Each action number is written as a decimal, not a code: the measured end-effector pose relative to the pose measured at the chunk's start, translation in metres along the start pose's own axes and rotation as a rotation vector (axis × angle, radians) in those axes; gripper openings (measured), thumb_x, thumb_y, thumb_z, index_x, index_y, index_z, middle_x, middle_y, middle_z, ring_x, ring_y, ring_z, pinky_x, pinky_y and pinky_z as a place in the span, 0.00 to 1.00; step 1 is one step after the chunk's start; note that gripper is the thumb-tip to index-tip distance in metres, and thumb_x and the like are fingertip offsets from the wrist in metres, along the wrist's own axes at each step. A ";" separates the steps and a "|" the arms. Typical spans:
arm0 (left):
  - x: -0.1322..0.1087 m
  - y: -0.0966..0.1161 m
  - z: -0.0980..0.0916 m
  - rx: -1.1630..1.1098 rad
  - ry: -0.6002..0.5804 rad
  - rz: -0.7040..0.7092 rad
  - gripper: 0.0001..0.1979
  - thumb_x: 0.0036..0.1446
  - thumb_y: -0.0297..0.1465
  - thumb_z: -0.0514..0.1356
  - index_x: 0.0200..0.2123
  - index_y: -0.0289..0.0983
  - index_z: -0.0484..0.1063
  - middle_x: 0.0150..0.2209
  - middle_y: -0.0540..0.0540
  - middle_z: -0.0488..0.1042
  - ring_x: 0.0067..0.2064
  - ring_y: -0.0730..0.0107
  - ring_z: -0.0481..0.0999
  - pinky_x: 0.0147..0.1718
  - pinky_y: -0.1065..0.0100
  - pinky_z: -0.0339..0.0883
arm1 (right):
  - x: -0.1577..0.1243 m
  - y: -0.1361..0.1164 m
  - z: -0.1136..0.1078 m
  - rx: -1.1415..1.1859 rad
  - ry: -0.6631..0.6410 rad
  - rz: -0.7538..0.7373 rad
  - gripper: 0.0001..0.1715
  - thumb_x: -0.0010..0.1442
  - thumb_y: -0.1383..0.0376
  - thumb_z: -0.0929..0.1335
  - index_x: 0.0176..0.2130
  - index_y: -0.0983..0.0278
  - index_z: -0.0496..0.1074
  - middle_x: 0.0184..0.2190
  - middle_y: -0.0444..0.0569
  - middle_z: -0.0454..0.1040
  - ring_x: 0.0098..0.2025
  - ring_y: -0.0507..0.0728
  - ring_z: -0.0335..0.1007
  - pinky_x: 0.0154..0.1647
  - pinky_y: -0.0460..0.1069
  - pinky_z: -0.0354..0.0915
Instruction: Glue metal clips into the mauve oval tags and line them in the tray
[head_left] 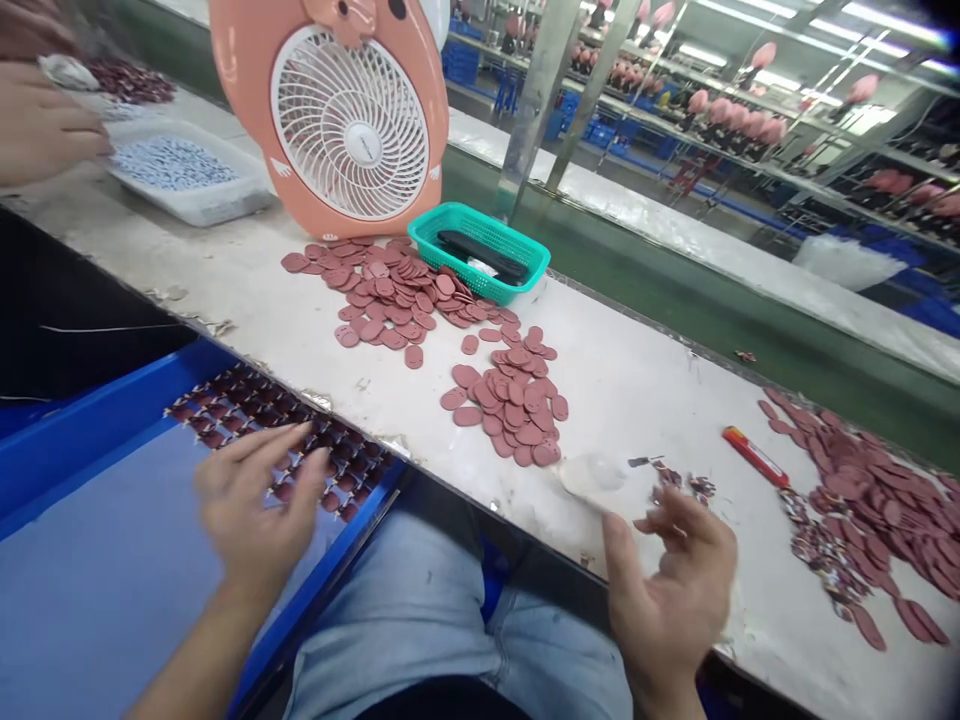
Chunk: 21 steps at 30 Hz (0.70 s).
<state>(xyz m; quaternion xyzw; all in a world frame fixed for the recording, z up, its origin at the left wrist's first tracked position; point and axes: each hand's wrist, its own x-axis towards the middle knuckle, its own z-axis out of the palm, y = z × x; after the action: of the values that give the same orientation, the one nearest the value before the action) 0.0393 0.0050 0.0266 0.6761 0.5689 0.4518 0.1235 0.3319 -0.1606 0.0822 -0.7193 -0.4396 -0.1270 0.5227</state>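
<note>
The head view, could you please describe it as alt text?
A person's left hand is over a blue tray of dark-red pieces, the right hand at a white table with reddish oval discs, an orange fan and a green basket.

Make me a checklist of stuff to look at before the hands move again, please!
1. Left hand clear of other things: cannot tell; it is over the blue tray, but touching or just above is unclear.
2. Right hand holding something: cannot tell; its fingers are curled and blurry.
3. Bare space in the tray: ok; lots beside the rows of small dark pieces.
4. Reddish oval pieces on the table: ok; a pile lies ahead of the hands.
5. Fan standing up: ok.
</note>
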 end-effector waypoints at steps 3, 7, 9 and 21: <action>0.014 0.059 0.022 -0.020 -0.212 0.375 0.19 0.58 0.40 0.67 0.53 0.45 0.79 0.55 0.40 0.79 0.57 0.46 0.74 0.61 0.50 0.56 | 0.011 0.001 0.009 -0.119 -0.180 0.157 0.45 0.58 0.49 0.74 0.66 0.65 0.61 0.54 0.61 0.70 0.47 0.65 0.66 0.47 0.61 0.65; 0.025 0.087 0.035 -0.002 -0.496 0.686 0.26 0.60 0.44 0.67 0.61 0.49 0.73 0.58 0.43 0.79 0.57 0.46 0.75 0.65 0.48 0.42 | 0.024 0.001 0.017 -0.038 -0.326 0.199 0.30 0.58 0.48 0.73 0.52 0.64 0.73 0.49 0.59 0.75 0.51 0.68 0.64 0.53 0.65 0.61; 0.021 0.080 0.033 -0.052 -0.546 0.696 0.23 0.60 0.41 0.67 0.58 0.52 0.76 0.54 0.46 0.82 0.53 0.50 0.79 0.64 0.50 0.44 | 0.024 -0.001 0.017 0.057 -0.321 0.206 0.21 0.62 0.52 0.72 0.48 0.62 0.74 0.47 0.56 0.76 0.50 0.66 0.67 0.53 0.64 0.62; -0.038 0.147 -0.006 -0.939 -0.669 -0.774 0.10 0.45 0.37 0.77 0.31 0.41 0.84 0.30 0.45 0.85 0.35 0.61 0.84 0.32 0.71 0.74 | 0.009 -0.052 0.018 0.876 -0.669 0.513 0.21 0.57 0.61 0.75 0.46 0.60 0.65 0.29 0.41 0.73 0.27 0.51 0.71 0.26 0.44 0.68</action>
<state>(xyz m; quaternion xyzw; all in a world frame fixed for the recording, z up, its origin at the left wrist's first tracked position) 0.1338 -0.0776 0.1120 0.4025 0.4446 0.3411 0.7239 0.2922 -0.1373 0.1136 -0.5212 -0.4040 0.4288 0.6175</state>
